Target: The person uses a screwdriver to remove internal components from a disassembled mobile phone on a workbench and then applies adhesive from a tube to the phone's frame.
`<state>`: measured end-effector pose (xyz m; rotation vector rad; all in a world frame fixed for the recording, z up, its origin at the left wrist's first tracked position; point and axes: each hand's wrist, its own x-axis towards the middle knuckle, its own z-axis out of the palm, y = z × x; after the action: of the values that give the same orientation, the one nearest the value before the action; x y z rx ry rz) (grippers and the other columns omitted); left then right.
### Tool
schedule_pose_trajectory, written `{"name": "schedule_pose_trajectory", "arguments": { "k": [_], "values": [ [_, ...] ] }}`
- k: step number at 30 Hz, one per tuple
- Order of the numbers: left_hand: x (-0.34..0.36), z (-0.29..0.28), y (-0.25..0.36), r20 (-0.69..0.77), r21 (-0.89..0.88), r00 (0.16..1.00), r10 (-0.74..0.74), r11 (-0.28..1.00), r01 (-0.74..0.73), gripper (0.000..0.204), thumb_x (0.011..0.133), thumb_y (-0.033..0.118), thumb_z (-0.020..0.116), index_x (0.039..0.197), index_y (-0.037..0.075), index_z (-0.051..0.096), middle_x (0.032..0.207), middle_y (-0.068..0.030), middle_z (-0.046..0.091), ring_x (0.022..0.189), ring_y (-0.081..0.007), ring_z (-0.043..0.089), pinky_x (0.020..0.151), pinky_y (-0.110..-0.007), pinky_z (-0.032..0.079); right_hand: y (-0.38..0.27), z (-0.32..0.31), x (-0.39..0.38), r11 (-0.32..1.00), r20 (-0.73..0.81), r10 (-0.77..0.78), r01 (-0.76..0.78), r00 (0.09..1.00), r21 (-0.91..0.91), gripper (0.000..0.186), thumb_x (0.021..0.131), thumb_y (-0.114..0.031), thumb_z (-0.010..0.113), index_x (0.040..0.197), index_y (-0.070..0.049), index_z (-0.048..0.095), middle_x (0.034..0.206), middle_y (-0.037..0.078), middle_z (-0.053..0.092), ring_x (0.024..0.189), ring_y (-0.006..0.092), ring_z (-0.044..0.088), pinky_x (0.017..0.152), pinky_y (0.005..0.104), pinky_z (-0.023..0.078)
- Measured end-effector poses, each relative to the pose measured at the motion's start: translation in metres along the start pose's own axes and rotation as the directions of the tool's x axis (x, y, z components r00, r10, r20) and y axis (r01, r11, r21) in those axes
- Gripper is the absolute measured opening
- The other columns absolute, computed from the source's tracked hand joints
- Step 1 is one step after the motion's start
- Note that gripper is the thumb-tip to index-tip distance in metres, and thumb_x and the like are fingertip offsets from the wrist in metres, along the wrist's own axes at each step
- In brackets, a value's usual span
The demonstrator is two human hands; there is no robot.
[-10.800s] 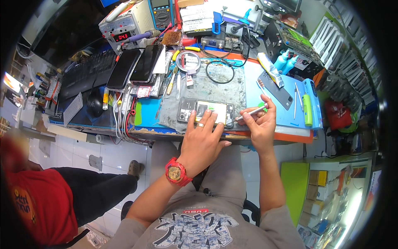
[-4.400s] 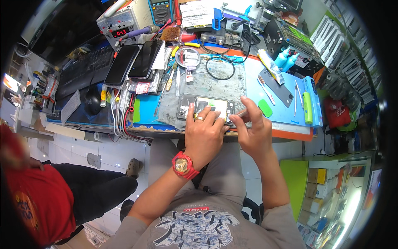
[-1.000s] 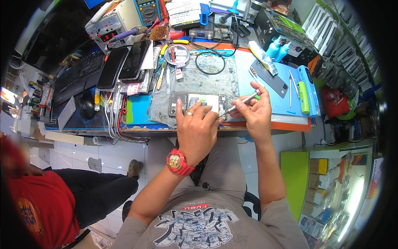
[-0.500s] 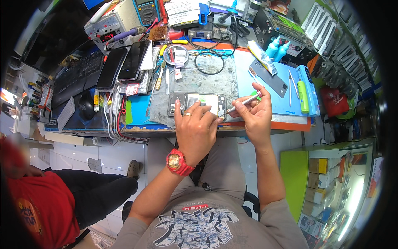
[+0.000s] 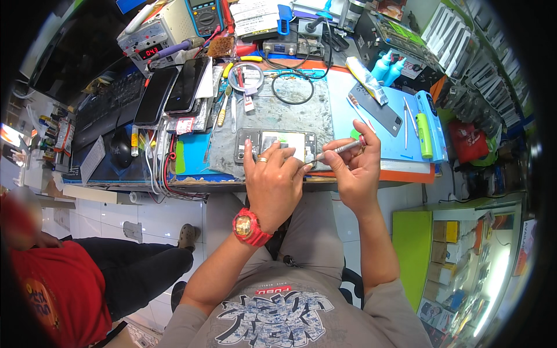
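An opened smartphone (image 5: 248, 137) lies on the worn grey mat, its back off and a pale battery (image 5: 297, 139) showing inside. My left hand (image 5: 274, 168) is on the phone, fingers bent and spread over it, thumb at the near edge; the palm hides part of the phone. A slim silver screwdriver (image 5: 343, 148) with a reddish end is pinched in my right hand (image 5: 358, 168). The screwdriver slants down left, its tip at the phone's near right corner beside my left thumb. Whether the tip touches a screw is too small to tell.
Two dark phones (image 5: 156, 95) rest on a stack at left, near a mouse (image 5: 121, 152) and keyboard. Further back stand a power supply (image 5: 152, 49) and a multimeter (image 5: 207, 16). A phone back cover (image 5: 377, 110) and light-green tube (image 5: 425, 136) lie right. A person in red sits left.
The screwdriver's handle has tipped slightly lower in my right hand, and my right index finger now reaches out past its end. My left hand and the phone look unmoved.
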<state>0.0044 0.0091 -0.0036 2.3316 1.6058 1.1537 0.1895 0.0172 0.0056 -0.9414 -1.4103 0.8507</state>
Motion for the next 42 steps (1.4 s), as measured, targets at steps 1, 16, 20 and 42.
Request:
{"name": "schedule_pose_trajectory", "arguments": {
  "k": [1,16,20,42],
  "values": [
    [0.0,0.0,0.0,0.002,0.0,1.0,-0.002,1.0,0.002,0.011,0.091,0.022,0.084,0.089,0.012,0.079,0.111,-0.0082,0.078,0.121,-0.0354,0.07,0.123,-0.067,0.026,-0.001,0.001,0.0,1.0,0.0,0.0,0.0,1.0,0.0,0.067,0.1,0.005,0.07,0.156,-0.003,0.032,0.109,0.015,0.073,0.092,0.0162,0.074,0.085,0.0308,0.062],
    [-0.003,0.0,-0.001,0.02,0.064,0.999,0.045,0.997,-0.046,0.025,0.087,0.024,0.086,0.104,0.009,0.075,0.114,-0.01,0.076,0.124,-0.0352,0.069,0.123,-0.069,0.026,-0.007,-0.008,-0.005,0.953,0.051,-0.1,0.11,0.994,-0.284,0.067,0.1,0.006,0.07,0.156,-0.001,0.034,0.108,0.016,0.073,0.093,0.0147,0.073,0.084,0.0286,0.062],
    [-0.002,0.0,0.0,0.027,0.066,0.999,0.047,0.997,-0.049,0.023,0.088,0.024,0.085,0.103,0.009,0.076,0.114,-0.0095,0.076,0.124,-0.035,0.069,0.123,-0.069,0.026,-0.007,-0.009,-0.005,0.936,0.052,-0.123,0.133,0.991,-0.326,0.067,0.1,0.006,0.07,0.156,-0.001,0.034,0.106,0.016,0.074,0.089,0.0143,0.073,0.082,0.0289,0.062],
    [-0.003,0.003,0.002,0.022,0.078,0.998,0.053,0.995,-0.055,0.021,0.087,0.023,0.086,0.102,0.012,0.076,0.112,-0.0071,0.075,0.122,-0.0337,0.069,0.122,-0.067,0.028,-0.011,-0.007,-0.002,0.912,0.047,-0.177,0.182,0.983,-0.368,0.068,0.097,0.003,0.074,0.155,-0.005,0.039,0.099,0.015,0.076,0.084,0.0256,0.08,0.069,0.0342,0.063]
  ]
}}
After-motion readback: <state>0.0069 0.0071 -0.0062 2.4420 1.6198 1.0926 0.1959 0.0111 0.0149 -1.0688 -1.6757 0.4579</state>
